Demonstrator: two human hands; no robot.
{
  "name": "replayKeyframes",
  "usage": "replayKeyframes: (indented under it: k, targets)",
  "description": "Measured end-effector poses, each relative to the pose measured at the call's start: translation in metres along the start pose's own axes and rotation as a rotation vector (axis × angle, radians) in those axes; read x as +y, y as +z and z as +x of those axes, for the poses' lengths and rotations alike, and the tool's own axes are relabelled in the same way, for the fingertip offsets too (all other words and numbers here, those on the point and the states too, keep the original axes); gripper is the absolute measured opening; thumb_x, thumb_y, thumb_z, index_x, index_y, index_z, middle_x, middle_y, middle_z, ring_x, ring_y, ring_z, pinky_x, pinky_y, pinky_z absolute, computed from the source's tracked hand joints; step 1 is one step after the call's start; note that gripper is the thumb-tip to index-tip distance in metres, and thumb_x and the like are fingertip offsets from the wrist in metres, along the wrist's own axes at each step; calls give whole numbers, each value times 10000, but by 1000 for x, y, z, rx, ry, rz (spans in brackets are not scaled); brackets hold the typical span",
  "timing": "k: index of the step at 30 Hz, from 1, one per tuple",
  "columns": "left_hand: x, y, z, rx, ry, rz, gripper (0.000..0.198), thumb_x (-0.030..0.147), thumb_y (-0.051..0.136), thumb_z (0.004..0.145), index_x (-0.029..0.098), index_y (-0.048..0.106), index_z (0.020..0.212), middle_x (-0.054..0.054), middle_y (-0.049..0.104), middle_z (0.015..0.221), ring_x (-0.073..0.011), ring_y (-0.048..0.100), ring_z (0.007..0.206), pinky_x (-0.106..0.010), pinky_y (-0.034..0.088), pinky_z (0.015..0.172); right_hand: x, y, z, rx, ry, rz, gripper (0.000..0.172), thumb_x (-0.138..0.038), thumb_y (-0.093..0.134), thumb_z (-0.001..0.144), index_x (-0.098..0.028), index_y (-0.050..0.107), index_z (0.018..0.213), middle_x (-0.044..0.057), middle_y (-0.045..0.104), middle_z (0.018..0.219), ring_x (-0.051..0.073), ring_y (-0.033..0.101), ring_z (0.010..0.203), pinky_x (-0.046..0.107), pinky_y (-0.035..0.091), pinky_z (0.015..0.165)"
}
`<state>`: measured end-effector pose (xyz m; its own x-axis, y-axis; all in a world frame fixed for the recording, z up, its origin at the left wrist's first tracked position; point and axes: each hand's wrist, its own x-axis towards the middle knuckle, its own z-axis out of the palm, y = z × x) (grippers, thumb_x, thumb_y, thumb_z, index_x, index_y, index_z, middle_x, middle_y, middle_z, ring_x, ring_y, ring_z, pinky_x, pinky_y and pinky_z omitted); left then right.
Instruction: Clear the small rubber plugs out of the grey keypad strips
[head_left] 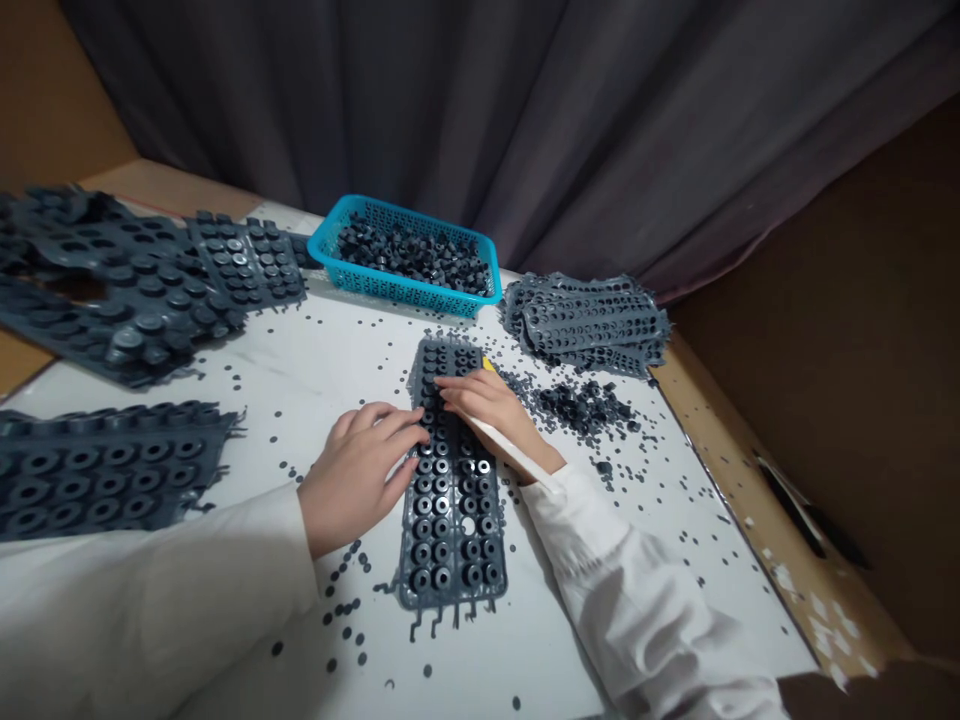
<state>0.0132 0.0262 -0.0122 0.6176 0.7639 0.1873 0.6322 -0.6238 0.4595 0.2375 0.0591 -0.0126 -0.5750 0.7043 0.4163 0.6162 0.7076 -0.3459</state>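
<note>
A long dark grey rubber sheet [452, 520] studded with ring-shaped parts lies lengthwise on the white table in front of me. My left hand [360, 470] rests on its left edge, fingers stretched flat and pressing down. My right hand [487, 405] lies over the sheet's upper part with fingertips curled onto the rings. A thin white stick with a yellow tip [502, 440] runs under that hand along the wrist; the hand seems to hold it. Both sleeves are white.
A blue basket [337, 262] of loose black rings stands behind the sheet. A stack of punched-out sheets [589, 320] lies at the right, a small ring pile [585, 405] before it. More full sheets [127, 290] cover the left side. Tiny rubber bits are scattered everywhere.
</note>
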Motion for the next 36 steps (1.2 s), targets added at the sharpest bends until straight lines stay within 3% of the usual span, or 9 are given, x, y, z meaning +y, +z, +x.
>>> replayKeyframes:
  k: [5, 9, 15, 21, 36]
  targets:
    - [1, -1, 0, 7, -1, 0, 219, 230, 453, 887, 254, 610, 1037, -31, 587, 1270, -268, 455, 1126, -465, 362, 922, -4, -2, 2, 72, 57, 155, 157, -288, 483, 950, -223, 615, 1003, 77, 695, 1101, 195, 614, 986, 382, 492, 876]
    - [1, -1, 0, 10, 0, -5, 217, 234, 454, 886, 254, 610, 1036, -35, 584, 1271, -270, 449, 1127, -465, 359, 924, -11, -3, 2, 44, 102, 321, 151, -305, 506, 937, -217, 611, 1002, 79, 697, 1076, 202, 607, 1026, 390, 506, 883]
    - [0, -1, 1, -3, 1, -8, 209, 243, 442, 899, 253, 599, 1038, -31, 585, 1268, -269, 445, 1131, -466, 356, 918, -11, -3, 0, 39, 149, 375, 141, -307, 535, 925, -208, 625, 967, 81, 699, 1065, 198, 611, 1031, 400, 499, 909]
    - [-1, -1, 0, -10, -1, -12, 199, 242, 452, 899, 258, 594, 1038, -26, 578, 1278, -269, 439, 1139, -468, 349, 920, -10, -2, 1, 16, 108, 334, 125, -286, 539, 923, -220, 622, 990, 74, 696, 1083, 202, 595, 1035, 409, 514, 889]
    - [0, 1, 0, 17, 10, -12, 202, 218, 464, 890, 247, 588, 1047, -29, 597, 1230, -259, 451, 1123, -455, 355, 905, -4, 1, 2, -35, -66, -46, 175, -253, 489, 945, -206, 651, 990, 51, 693, 1137, 201, 558, 983, 363, 453, 873]
